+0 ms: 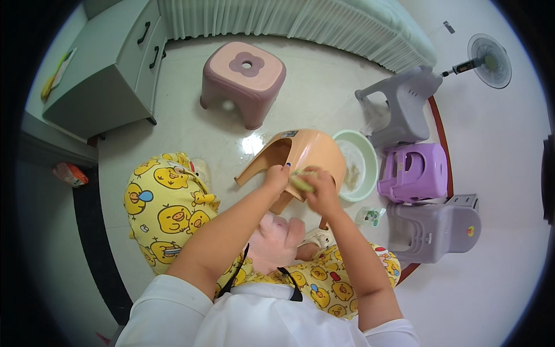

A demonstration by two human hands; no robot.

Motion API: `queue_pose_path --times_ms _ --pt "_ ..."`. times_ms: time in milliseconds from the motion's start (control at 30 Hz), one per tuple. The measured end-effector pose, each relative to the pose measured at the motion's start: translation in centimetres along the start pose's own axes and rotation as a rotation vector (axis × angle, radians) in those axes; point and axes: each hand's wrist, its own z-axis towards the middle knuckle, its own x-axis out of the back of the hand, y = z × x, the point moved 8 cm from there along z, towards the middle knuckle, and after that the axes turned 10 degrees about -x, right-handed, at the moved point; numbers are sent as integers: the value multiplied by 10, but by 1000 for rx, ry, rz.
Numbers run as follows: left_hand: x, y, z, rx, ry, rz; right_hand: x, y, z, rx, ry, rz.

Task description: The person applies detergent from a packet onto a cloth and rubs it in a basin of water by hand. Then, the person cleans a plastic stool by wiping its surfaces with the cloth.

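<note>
An orange plastic stool (pixel 318 145) lies tipped on its side on the floor in front of me. My left hand (pixel 277 180) grips it near the edge of its leg opening. In my right hand (pixel 321 191) is a yellow-green sponge or cloth (pixel 302 180), pressed against the stool and blurred. Just right of the stool stands a pale green basin (pixel 371 173) holding whitish, sudsy water (pixel 349 158). The stool's rim overlaps part of the basin. A pink soft item (pixel 271 243) shows between my knees below the stool; its kind is unclear.
A pink-and-mauve stool (pixel 243 73) stands upright farther out. To the right are a grey stool (pixel 399 104), a purple stool (pixel 420 173) and a grey-lilac stool (pixel 438 234) by the wall. A clear plastic packet (pixel 370 215) lies near the basin. A drawer cabinet (pixel 112 73) stands left.
</note>
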Motion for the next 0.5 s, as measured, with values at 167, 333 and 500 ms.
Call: queue_pose_path --times_ms 167,333,500 --pt "-18 9 7 -26 -17 -83 22 87 16 -139 281 260" --pt "11 -3 21 -2 -62 184 13 31 0 -110 279 -32" --pt "5 45 9 -175 -179 558 23 45 6 -175 158 129"
